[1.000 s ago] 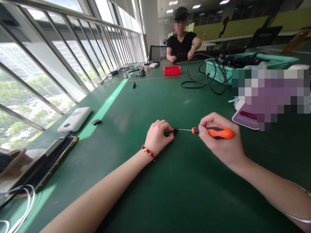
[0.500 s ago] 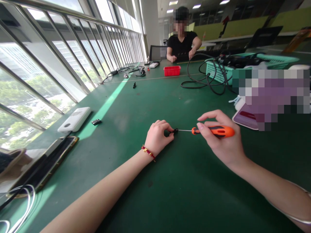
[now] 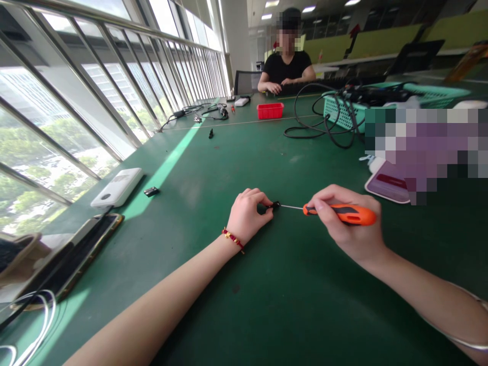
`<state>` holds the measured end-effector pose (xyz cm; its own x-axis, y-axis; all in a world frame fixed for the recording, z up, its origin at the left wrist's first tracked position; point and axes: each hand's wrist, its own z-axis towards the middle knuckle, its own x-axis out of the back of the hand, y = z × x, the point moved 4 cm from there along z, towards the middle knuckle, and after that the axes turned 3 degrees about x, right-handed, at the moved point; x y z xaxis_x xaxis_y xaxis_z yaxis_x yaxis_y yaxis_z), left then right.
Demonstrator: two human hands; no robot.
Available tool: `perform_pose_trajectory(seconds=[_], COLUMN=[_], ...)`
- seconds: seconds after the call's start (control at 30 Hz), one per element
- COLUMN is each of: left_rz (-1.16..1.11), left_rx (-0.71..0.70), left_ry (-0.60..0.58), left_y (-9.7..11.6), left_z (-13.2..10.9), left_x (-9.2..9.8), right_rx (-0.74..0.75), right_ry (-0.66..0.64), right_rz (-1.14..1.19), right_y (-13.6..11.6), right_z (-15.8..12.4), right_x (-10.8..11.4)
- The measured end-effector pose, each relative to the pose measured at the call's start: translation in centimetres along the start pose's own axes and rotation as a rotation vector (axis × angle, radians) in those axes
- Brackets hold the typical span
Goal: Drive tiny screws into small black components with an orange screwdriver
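Note:
My left hand (image 3: 249, 213) pinches a small black part (image 3: 275, 205) between thumb and forefinger, just above or on the green table (image 3: 183, 239). What kind of part it is cannot be made out, since the fingers cover much of it. To the right, my right hand (image 3: 348, 223) is closed round the orange and black handle of a screwdriver (image 3: 358, 215). Its thin metal shaft points left, and the tip meets the right end of the black part.
On the left lie a small black piece (image 3: 151, 191), a white power bank (image 3: 118, 188) and a phone (image 3: 91, 249). Farther off are another black piece (image 3: 211, 133), a red bin (image 3: 270, 111) and a teal basket (image 3: 339, 114) with black cables. A person (image 3: 287, 66) sits across the table.
My right fingers have closed onto the front of the screwdriver handle, which has shifted slightly right and down at its back end. My left hand stays put. The person opposite has moved their hands.

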<state>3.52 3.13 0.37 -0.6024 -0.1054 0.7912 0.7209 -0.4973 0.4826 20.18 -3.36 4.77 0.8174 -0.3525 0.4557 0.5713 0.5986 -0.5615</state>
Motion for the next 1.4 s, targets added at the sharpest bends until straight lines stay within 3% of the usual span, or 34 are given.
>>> perform_pose_trajectory(seconds=[0.13, 0.37, 0.53, 1.4], left_rz=[-0.077, -0.24, -0.265, -0.197], left_rx=[0.039, 0.089, 0.056, -0.043], left_ry=[-0.015, -0.106, -0.129, -0.121], left_y=[-0.4, -0.9, -0.8, 0.0], left_z=[0.1, 0.2, 0.2, 0.2], left_x=[-0.1, -0.4, -0.6, -0.2], right_rx=[0.032, -0.065, -0.088, -0.109], right_ry=[0.084, -0.262, -0.39, -0.429], right_rz=[-0.059, -0.168, -0.208, -0.148], right_y=[0.5, 3.4, 5.0, 5.2], right_z=[0.1, 0.1, -0.3, -0.2], right_x=[0.2, -2.6, -4.0, -4.4])
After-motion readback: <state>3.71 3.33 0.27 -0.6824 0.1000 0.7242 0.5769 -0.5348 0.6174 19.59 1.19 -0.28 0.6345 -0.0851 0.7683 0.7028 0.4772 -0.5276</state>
